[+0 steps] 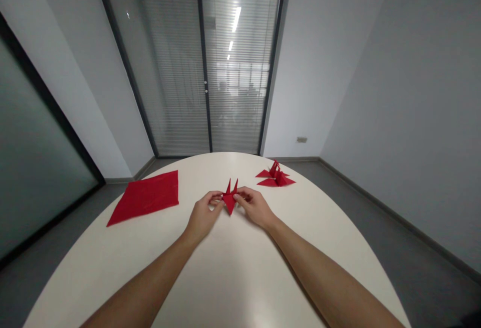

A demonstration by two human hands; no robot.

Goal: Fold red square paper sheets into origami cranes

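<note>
A small folded red paper piece (pixel 230 198) with two upward points is held between both hands over the white round table (pixel 233 273). My left hand (pixel 203 215) pinches its left side with fingers closed. On the other side my right hand (pixel 254 205) pinches it the same way, fingers curled. Both forearms stretch out across the table from the near edge.
A stack of flat red paper squares (pixel 147 196) lies on the table to the left. Finished red folded paper cranes (pixel 275 175) sit at the far right of the table. Glass doors with blinds (pixel 205 67) stand behind, grey floor around.
</note>
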